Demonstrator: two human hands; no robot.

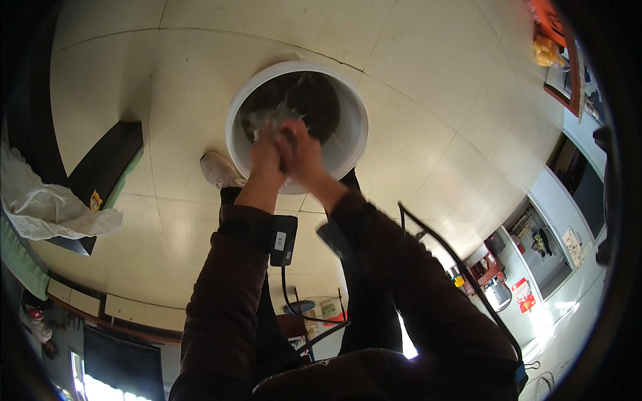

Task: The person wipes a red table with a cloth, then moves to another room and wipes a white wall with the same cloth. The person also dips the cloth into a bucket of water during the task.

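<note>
A round white plastic bucket (358, 115) stands on the floor in front of me, with dark water (321, 95) in it. My left hand (267, 155) and my right hand (307, 150) are pressed close together over the bucket's near side. Both are blurred by motion, and water splashes (273, 116) just beyond the fingers. A small pale bit shows by the left fingers. Whether anything is held between the palms is hidden.
Beside the bucket is my shoe (219, 169). At left, a white cloth (45, 205) drapes over black furniture (108, 160). Straps hold dark boxes (284, 240) at my wrists, and a black cable (461, 265) runs along my right arm. Pale cabinets (143, 313) line the lower left.
</note>
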